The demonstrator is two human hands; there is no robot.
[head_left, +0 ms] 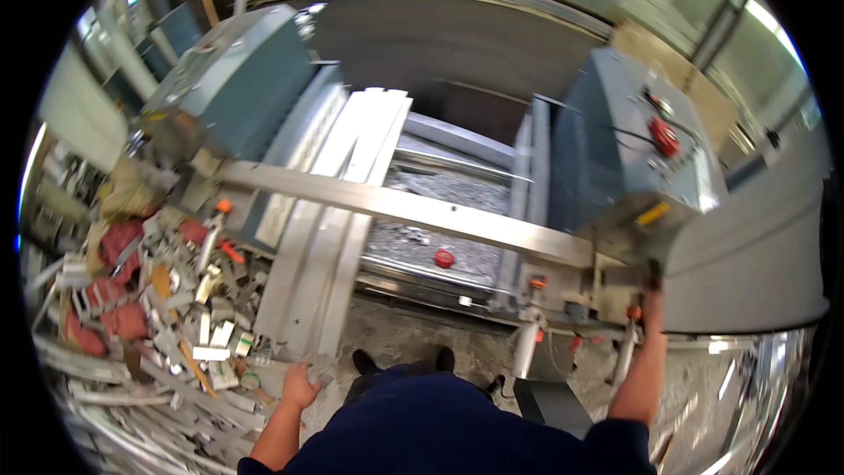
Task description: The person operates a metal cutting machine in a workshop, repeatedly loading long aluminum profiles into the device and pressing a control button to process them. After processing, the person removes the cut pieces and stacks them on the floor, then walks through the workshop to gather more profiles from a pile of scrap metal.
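Though the yellow label (653,213) seems unreadable, left fingers (298,373) are spread; right fingers (654,282) I cannot tell.

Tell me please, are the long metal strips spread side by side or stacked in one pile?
Spread: the long metal strips lie side by side, passing beneath the crossing metal bar.

Machine bed (422,280), mid-frame – grey metal chips (470,200) spread over its middle, small red round piece (444,259) near its front edge. Long pale profiles (327,233) lie side by side across its left part, near ends jutting past the front. Grey floor (387,324), bottom centre – dark shoes (446,357) on it. Heaped metal offcuts (211,354) at left and lower left, surface beneath mostly hidden.
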